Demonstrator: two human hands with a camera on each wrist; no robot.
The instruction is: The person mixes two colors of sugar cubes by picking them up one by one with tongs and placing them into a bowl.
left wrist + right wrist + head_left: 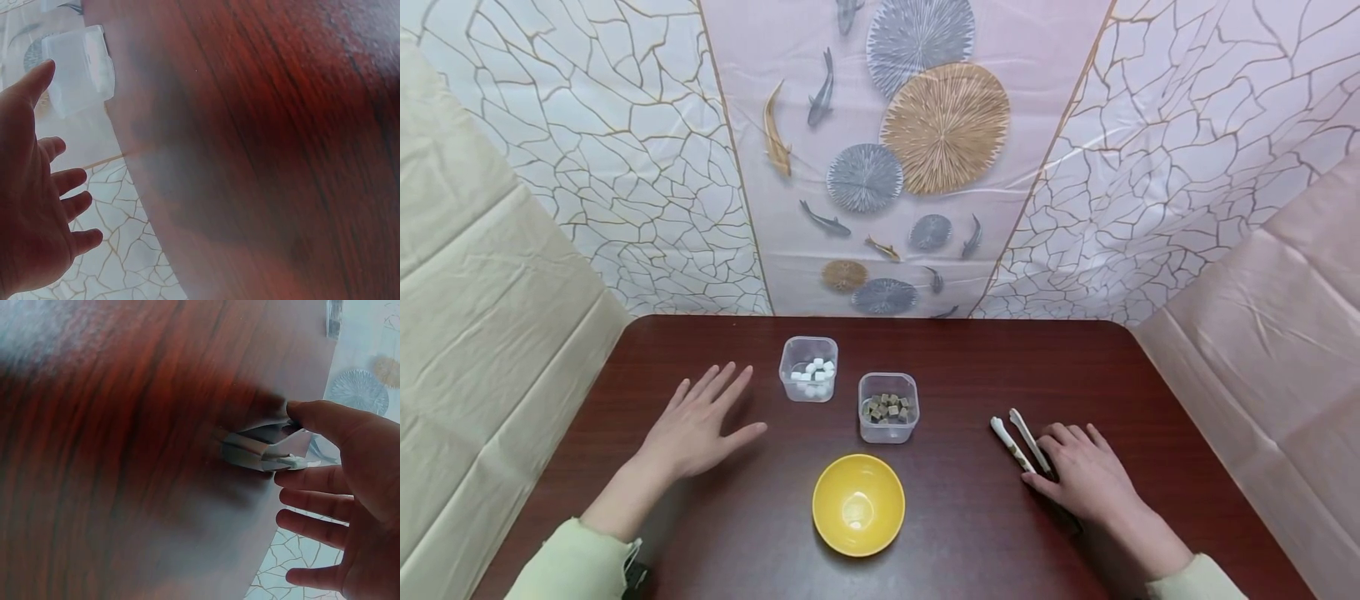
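Observation:
My left hand (pixel 694 429) is spread with straight fingers over the left side of the table, beside a clear plastic tub (pixel 785 367) holding several white cubes (pixel 810 375). My right hand (pixel 1086 471) reaches around a pair of metal tongs (pixel 247 450) with white tips, lying on the table. In the right wrist view the thumb is on one side of the tongs and the extended fingers on the other; firm contact cannot be made out. A second clear tub (pixel 887 434) contains several brownish-grey cubes (pixel 891 408). Nearer the person stands a yellow bowl (pixel 857 475) with nothing in it.
The dark red wooden table (pixel 962 358) ends at a patterned cloth backdrop (pixel 865 250). Beige cloth walls (pixel 497 275) close off both sides. A small dark object (pixel 635 575) sits by the left sleeve.

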